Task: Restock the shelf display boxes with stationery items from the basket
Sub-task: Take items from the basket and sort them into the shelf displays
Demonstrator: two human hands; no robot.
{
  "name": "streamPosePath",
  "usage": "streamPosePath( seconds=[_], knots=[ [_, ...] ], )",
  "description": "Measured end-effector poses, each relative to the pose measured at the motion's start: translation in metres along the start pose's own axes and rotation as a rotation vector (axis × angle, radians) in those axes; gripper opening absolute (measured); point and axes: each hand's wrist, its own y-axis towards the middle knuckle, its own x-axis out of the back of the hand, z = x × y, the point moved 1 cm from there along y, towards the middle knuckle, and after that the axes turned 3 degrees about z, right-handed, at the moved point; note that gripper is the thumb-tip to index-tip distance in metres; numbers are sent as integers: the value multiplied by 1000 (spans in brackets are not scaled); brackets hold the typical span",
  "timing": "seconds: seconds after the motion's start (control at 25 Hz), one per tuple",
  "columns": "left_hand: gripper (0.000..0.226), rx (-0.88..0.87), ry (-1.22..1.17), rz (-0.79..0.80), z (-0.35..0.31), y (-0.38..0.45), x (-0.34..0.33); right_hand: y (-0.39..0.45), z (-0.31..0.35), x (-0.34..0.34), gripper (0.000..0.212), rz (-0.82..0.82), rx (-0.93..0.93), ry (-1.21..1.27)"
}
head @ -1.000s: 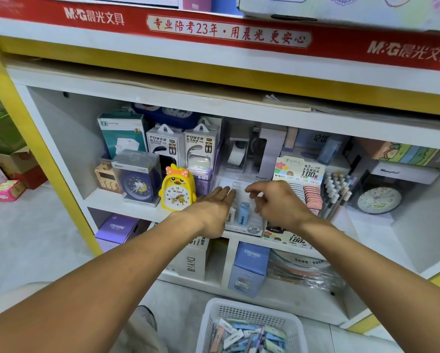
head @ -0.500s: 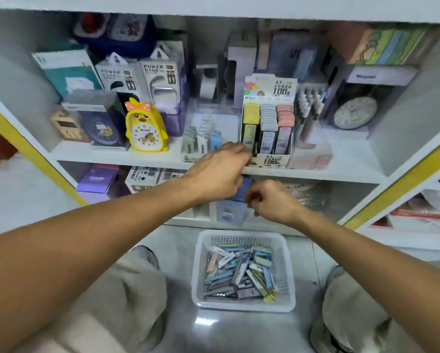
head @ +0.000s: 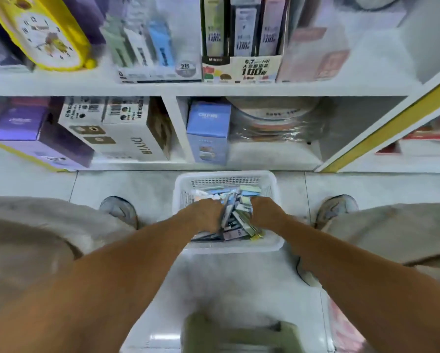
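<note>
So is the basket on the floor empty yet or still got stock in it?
Still stocked: small packs lie heaped in the basket.

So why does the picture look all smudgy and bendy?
Head view: motion blur smears the shelf boxes, the yellow clock and both hands in the basket; the wide lens bows the shelf edge; a glare patch shines on the floor.

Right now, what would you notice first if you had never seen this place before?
Two bare arms reach down into a white basket of small stationery packs on the floor, left hand and right hand both buried among them. Up on the shelf, far left, sits a bright yellow clock.
</note>
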Motion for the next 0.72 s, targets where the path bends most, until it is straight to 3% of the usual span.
streamPosePath(
  seconds=[0.24,0.32,0.44,0.52,0.72],
  knots=[
    [84,146,-277,-9,2,49,-41,32,-6,-47,74,-53,-171,9],
    [78,179,-302,-72,-9,63,-48,38,-4,-58,102,-75,-191,39],
    [55,272,-353,-172,-20,73,-54,44,-5,-63,152,58,-205,79],
    [47,313,-375,-171,-19,78,-59,51,-8,-65,148,83,-209,100],
    [22,458,-556,-233,1,76,-68,60,-7,-70,111,16,-246,134]
  ],
)
